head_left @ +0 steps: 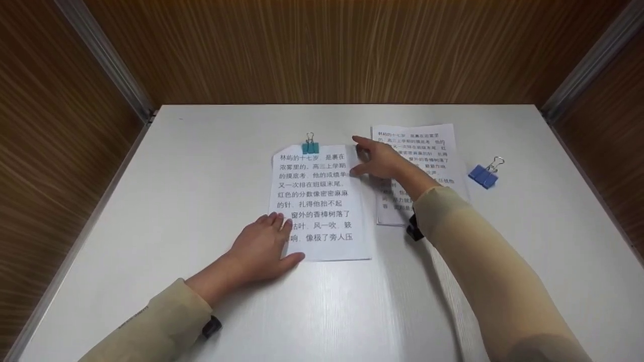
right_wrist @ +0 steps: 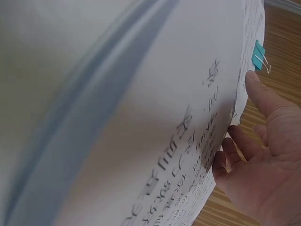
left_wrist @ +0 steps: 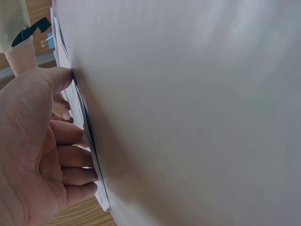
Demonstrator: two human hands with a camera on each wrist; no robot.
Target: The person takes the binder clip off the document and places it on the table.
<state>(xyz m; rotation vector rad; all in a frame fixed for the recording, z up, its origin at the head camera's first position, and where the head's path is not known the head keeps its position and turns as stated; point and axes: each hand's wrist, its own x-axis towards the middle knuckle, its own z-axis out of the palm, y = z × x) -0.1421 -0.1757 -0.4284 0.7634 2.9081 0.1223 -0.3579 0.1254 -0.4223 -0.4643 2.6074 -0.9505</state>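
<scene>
A stack of printed paper sheets (head_left: 322, 196) lies on the table with a teal binder clip (head_left: 310, 148) on its top edge. My left hand (head_left: 261, 246) rests at the lower left corner of that stack, fingers on the page and thumb by the bottom edge. In the left wrist view, those fingertips touch the paper's edge. My right hand (head_left: 380, 158) reaches between this stack and a second printed stack (head_left: 443, 156), overlapping the second one's upper left. Its thumb is right at the clipped stack's right edge, and its index finger stretches left.
Right of the second stack lies a blue binder clip (head_left: 484, 176). The white table (head_left: 151, 201) is bounded by wood-grain panels (head_left: 342, 50) at the back and both sides. A pale cable or strap (head_left: 448, 291) runs beside the right sleeve.
</scene>
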